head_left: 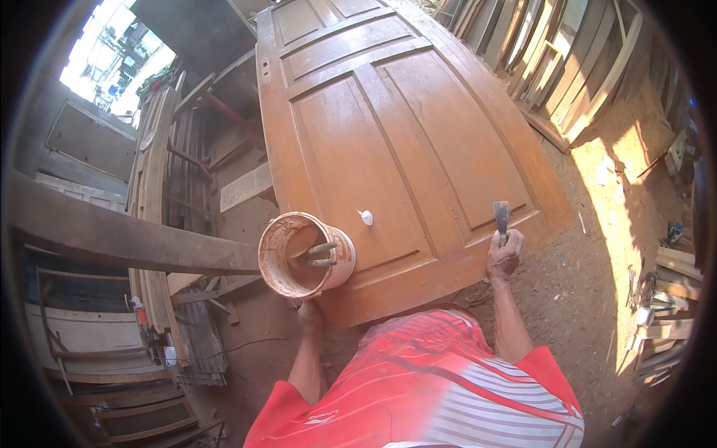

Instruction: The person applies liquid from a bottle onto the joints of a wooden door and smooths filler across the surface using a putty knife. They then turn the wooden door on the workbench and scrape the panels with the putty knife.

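Observation:
In my right hand [505, 255] is a putty knife [501, 212], its flat blade pointing up and away over the near right end of a wooden panel door [403, 172]. The fingers are wrapped round its handle. My left hand [308, 313] is against the near side of a white bucket [342, 257] at the door's near left corner; its fingers are closed at the bucket and partly hidden by it. Brown paste coats the bucket's inside, where several tool handles [323, 254] stick out. A small white cap-like piece with a pointed tip [365, 217] sits on the door's left panel.
A thick wooden beam [134, 231] runs in from the left to the bucket. Stacked planks [153, 164] stand at the left, and leaning timber [567, 67] lines the back right. Dusty ground [575, 299] with scraps lies right of the door.

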`<action>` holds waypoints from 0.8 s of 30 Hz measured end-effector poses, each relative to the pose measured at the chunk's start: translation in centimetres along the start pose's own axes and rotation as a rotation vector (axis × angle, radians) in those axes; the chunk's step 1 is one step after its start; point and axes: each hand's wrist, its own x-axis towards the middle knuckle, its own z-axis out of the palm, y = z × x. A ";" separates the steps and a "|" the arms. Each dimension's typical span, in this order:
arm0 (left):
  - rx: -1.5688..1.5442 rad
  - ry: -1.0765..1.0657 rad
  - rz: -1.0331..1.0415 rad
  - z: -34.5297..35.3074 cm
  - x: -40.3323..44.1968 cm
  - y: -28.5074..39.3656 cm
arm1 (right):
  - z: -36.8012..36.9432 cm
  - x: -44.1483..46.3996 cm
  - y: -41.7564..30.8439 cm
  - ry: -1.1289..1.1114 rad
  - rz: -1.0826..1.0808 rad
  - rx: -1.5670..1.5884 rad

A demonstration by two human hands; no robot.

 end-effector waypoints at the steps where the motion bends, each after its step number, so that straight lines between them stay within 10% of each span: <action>1: -0.001 0.000 0.000 0.0 0.0 -0.3 | 0.0 0.0 0.0 0.004 -0.006 0.000; 24: 0.272 0.042 0.133 0.8 -0.9 1.0 | -0.4 -0.1 -0.6 -0.024 0.009 0.019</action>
